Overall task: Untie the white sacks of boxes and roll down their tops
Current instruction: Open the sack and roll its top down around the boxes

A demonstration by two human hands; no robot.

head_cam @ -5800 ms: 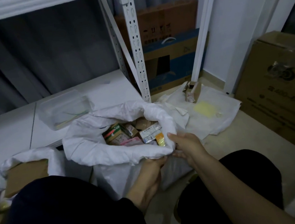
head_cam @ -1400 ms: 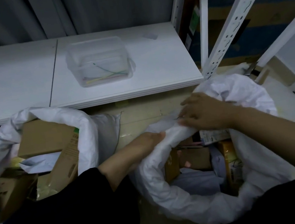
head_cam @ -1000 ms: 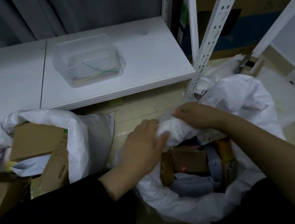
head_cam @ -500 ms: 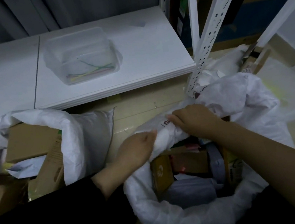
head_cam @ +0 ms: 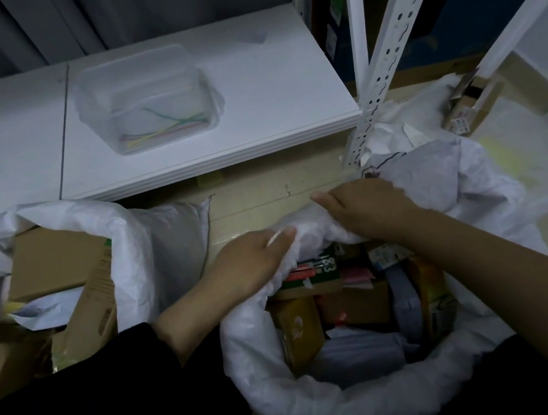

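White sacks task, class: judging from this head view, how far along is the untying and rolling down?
Done: the left sack is open, its top rolled into a thick rim round cardboard boxes. In hand: the near sack is untied and boxes show inside; the left hand and right hand both grip its far rim, which is bunched rather than rolled. Left: finishing that far edge.

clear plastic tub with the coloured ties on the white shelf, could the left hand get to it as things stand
Probably yes. The clear plastic tub sits open-topped on the low white shelf, with only bare floor between it and the left hand. That hand would first have to let go of the white woven sack's rolled rim.
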